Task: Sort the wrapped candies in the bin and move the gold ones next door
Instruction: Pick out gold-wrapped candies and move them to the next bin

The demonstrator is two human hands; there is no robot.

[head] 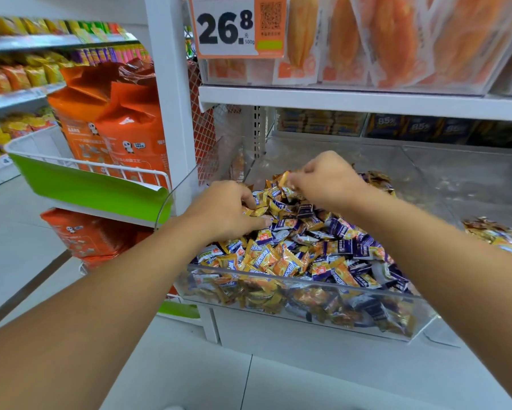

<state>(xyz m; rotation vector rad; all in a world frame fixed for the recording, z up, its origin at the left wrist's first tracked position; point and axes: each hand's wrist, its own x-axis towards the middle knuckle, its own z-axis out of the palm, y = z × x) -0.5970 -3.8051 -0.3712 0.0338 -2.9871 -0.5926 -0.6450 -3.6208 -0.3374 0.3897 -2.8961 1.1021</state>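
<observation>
A clear plastic bin (pixel 293 281) on the low shelf holds a heap of wrapped candies (pixel 316 250) in gold, orange and purple wrappers. My left hand (pixel 225 211) is dug into the left side of the heap, its fingers curled round several gold candies (pixel 259 208). My right hand (pixel 328 179) is raised a little above the back of the heap and pinches one gold candy (pixel 284 179) by its wrapper. A smaller pile of gold candies (pixel 497 235) lies in the neighbouring compartment at the right.
A white shelf (pixel 352 102) with orange snack packs and a price sign (pixel 237 25) hangs above the bin. A white upright post (pixel 172 99) stands left of it. Orange bags (pixel 112 119) fill a wire basket with a green front (pixel 92 184) at the left.
</observation>
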